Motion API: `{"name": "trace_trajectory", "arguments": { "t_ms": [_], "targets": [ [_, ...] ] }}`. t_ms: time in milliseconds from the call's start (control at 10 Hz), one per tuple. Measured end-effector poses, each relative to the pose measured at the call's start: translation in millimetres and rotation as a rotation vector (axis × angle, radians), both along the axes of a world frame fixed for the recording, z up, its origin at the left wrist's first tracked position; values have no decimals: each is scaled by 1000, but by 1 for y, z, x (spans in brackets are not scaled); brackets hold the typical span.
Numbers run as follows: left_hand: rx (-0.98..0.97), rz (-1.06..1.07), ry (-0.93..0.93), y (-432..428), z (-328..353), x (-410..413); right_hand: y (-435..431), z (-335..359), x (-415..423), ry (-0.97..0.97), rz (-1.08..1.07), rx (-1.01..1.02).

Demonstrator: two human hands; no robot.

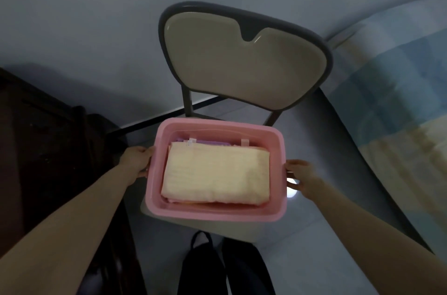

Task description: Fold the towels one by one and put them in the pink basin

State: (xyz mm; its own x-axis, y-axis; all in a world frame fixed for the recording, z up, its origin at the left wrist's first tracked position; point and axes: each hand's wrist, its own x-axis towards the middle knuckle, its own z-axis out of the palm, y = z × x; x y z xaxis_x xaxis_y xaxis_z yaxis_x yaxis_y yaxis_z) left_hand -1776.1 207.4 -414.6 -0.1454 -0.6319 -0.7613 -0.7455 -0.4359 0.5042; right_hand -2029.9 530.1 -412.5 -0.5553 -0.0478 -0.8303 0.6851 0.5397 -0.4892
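The pink basin [217,216] sits on the seat of a chair in front of me. A folded cream towel [215,171] lies on top inside it and fills most of the opening. The edge of a purple towel [208,143] shows beneath it at the back, and a strip of orange cloth [217,204] shows at the front. My left hand [136,161] grips the basin's left rim. My right hand [300,178] holds the right rim, fingers curled at its edge.
The chair's beige backrest [242,60] with a grey frame rises just behind the basin. A bed with a blue and yellow checked cover [399,101] runs along the right. Dark wooden furniture [36,149] stands at the left. Black items [217,270] lie on the floor below the basin.
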Motion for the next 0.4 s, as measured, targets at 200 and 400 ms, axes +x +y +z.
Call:
{"name": "trace_trajectory", "arguments": {
  "t_ms": [200, 400],
  "targets": [
    [-14, -31, -25, -10, -14, 2, -3, -4, 9, 19, 20, 10],
    [-83, -130, -5, -13, -16, 9, -12, 1, 16, 182, 143, 105]
  ]
}}
